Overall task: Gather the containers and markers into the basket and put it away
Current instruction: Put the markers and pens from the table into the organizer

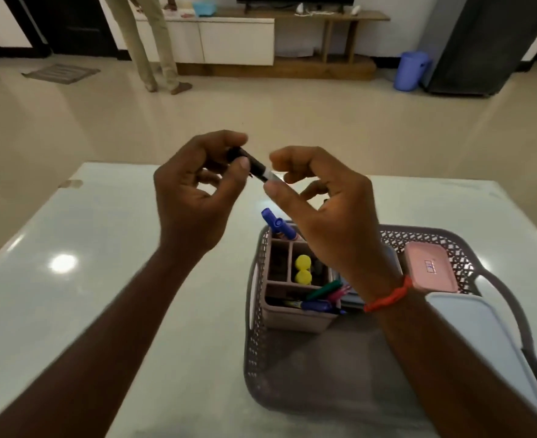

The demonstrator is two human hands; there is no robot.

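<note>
Both hands are raised above the table, holding one black marker [256, 167] between them. My left hand [197, 191] grips its black end. My right hand [320, 197] pinches the pale end with thumb and forefinger. Below, a grey lattice basket [256, 352] sits on the table. Inside it stands a beige divided organiser [295, 317] with blue markers [278, 224], two yellow caps [302, 269] and several coloured pens [324, 295]. A pink container [431, 267] and a pale blue lidded container [488, 343] rest against the basket's right side.
The glossy white table [103, 263] extends left of the basket. Beyond it lies open tiled floor, where a person's legs [156, 52] stand by a low white cabinet [235, 39]. A blue bin [410, 71] stands beside a dark fridge [488, 42].
</note>
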